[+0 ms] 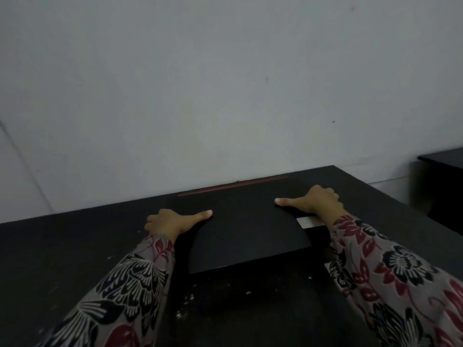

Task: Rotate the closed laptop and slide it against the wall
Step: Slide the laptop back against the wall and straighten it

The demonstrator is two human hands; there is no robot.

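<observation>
A closed black laptop [246, 229] lies flat on the black table [62, 251]. Its far edge, marked by a thin red strip, runs close along the grey wall [225, 83]. My left hand [172, 220] grips the laptop's left side, thumb lying on the lid and fingers curled over the edge. My right hand [314, 200] holds the right side the same way, thumb pointing inward across the lid. A small pale sticker [307, 222] shows on the lid beside my right wrist. Both arms wear floral sleeves.
The table's right corner ends near the wall at the upper right. A second dark table [443, 176] stands further right, apart from this one. White specks and scuffs mark the tabletop in front of the laptop.
</observation>
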